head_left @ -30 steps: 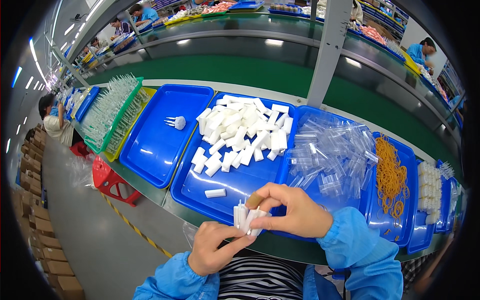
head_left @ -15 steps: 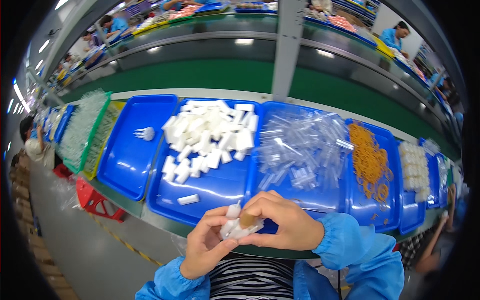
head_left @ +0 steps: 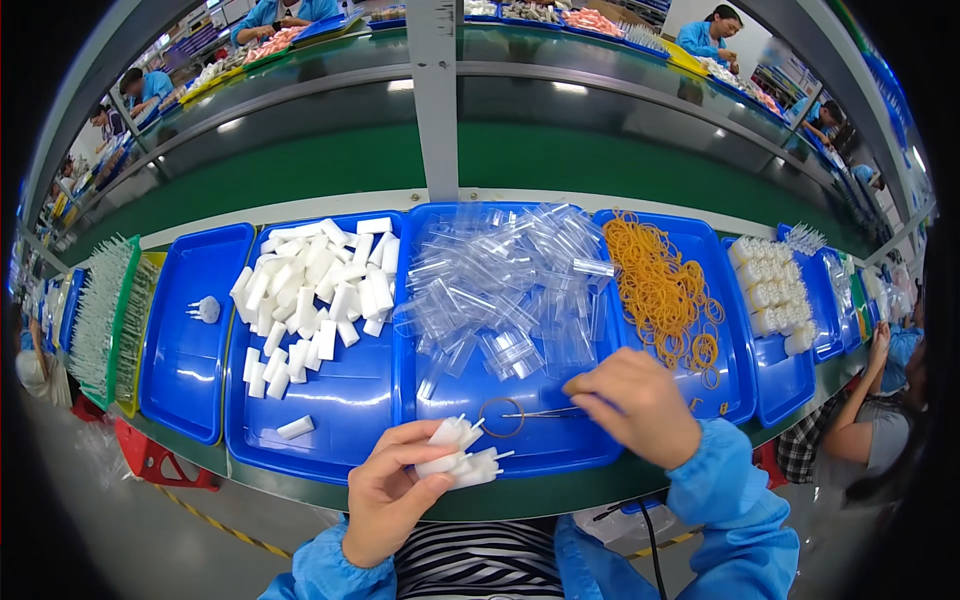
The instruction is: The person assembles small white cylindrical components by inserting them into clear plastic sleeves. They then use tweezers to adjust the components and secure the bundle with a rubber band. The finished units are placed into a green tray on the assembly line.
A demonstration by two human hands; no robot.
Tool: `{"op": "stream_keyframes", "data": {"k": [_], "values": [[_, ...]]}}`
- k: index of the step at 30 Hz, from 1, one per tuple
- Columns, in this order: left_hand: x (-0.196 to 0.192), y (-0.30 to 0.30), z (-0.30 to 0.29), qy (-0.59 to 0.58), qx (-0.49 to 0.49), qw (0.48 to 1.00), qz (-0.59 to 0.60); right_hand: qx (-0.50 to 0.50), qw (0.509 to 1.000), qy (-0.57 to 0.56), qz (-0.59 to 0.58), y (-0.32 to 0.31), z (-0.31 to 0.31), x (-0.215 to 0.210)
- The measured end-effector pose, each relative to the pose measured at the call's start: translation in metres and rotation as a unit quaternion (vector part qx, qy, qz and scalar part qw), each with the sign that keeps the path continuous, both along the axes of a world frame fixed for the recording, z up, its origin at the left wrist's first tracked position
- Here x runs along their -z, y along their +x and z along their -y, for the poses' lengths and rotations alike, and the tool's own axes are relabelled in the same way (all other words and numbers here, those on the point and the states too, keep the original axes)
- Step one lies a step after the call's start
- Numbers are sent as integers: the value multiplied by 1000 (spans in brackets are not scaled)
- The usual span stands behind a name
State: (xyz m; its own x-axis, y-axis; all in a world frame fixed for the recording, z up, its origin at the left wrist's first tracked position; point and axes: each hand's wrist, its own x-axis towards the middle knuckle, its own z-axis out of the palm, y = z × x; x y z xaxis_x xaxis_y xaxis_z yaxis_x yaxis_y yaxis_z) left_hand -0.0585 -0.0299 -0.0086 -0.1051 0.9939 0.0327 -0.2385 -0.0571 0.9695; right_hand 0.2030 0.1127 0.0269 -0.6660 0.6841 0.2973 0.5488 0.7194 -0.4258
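My left hand (head_left: 392, 490) is closed on a small bundle of white pieces (head_left: 462, 462), which have thin white tips sticking out to the right. Just right of the bundle, a brown rubber band (head_left: 502, 418) forms a loop at the near edge of a blue tray (head_left: 560, 440). A thin metal tool like tweezers (head_left: 540, 413) reaches from inside that loop toward my right hand (head_left: 640, 405). My right thumb and index finger are apart, with a tan cover on one fingertip; the other fingers curl. No grip on the tool is visible.
Blue trays line the bench: white foam blocks (head_left: 320, 270), clear plastic sleeves (head_left: 500, 280), orange rubber bands (head_left: 655, 285) and white bundles (head_left: 770, 285). One white bundle (head_left: 205, 309) lies in the far-left tray. A metal post (head_left: 436, 110) rises behind; people work across the line.
My right hand has left the white bundle and moved right, over the tray. The left hand still holds the bundle. The view has shifted; the loop and metal tool now show beside it.
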Motion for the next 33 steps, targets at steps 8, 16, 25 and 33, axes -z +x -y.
{"op": "stream_keyframes", "data": {"k": [8, 16, 25, 33], "values": [[-15, 0, -2, 27, -54, 991, -122, -137, 988, -13, 71, -62, 20, 20], [-10, 3, 4, -10, -56, 996, -73, -72, 980, 180, 40, -62, -25, 16], [-13, 13, 3, -37, -44, 998, -33, -42, 870, -386, -303, -72, -5, -8], [-13, 16, 3, -37, -74, 996, -19, -9, 846, -399, -353, -74, 17, -4]]}}
